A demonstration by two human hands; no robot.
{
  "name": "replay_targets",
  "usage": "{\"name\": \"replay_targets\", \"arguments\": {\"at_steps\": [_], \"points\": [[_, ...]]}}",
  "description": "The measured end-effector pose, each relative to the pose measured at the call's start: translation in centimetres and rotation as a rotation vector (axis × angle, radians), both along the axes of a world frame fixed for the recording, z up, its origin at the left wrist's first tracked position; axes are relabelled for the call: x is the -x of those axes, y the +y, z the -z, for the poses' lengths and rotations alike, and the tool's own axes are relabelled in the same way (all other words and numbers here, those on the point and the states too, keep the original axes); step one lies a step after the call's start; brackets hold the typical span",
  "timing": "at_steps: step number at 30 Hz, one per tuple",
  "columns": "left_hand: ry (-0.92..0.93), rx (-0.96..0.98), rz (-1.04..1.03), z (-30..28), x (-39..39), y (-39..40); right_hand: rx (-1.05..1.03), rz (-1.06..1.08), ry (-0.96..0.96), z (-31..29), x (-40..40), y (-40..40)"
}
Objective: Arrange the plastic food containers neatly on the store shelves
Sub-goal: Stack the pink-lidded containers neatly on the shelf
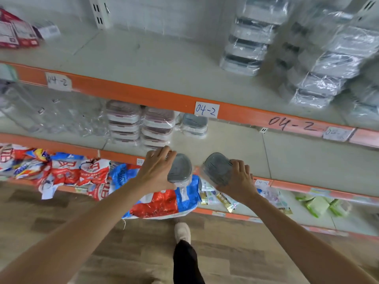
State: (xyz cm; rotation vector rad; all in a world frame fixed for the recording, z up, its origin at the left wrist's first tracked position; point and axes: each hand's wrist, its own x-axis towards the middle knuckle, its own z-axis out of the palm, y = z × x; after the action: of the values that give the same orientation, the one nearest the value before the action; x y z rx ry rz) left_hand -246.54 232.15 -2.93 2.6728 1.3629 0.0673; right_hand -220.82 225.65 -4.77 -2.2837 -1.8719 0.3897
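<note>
Two grey-lidded tubs held at the middle shelf's front edge.
Left hand (156, 169) fingers curl over the left tub (180, 168); right hand (239, 181) fingers grip the right tub (218, 168). Both tubs' long axes point into the shelf (287, 158), lids tilted toward the camera, stacked tubs (141, 124) behind.

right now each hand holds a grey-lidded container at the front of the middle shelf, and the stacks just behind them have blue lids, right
Not quite. The left hand and right hand do each hold a grey-lidded container at the front of the middle shelf, but the stacks just behind have pink lids, not blue, as the head view shows.
</note>
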Motion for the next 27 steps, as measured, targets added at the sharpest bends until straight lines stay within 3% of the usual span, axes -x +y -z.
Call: {"name": "replay_targets", "arguments": {"at_steps": [11, 14, 19, 23, 27], "points": [[-0.347, -0.338, -0.247, -10.9, 0.5, 0.2, -0.407, -0.068, 0.033, -8.7, 1.2, -2.7], [-0.343, -0.411, -0.292, -13.3, -1.1, 2.0, -0.456, -0.044, 0.020, -12.4, -0.1, -0.9], [-0.345, -0.252, -0.251, -14.8, -2.7, 5.9, -0.371, -0.067, 0.014, -16.5, -2.5, 4.1], [-0.315, 0.029, -0.259, -16.1, -3.0, 9.3, -0.157, -0.082, 0.108, -18.7, -4.1, 8.4], [-0.245, 0.156, -0.248, -16.9, -2.8, 12.2, 0.095, -0.159, 0.151, -20.6, -5.8, 11.9]]}}
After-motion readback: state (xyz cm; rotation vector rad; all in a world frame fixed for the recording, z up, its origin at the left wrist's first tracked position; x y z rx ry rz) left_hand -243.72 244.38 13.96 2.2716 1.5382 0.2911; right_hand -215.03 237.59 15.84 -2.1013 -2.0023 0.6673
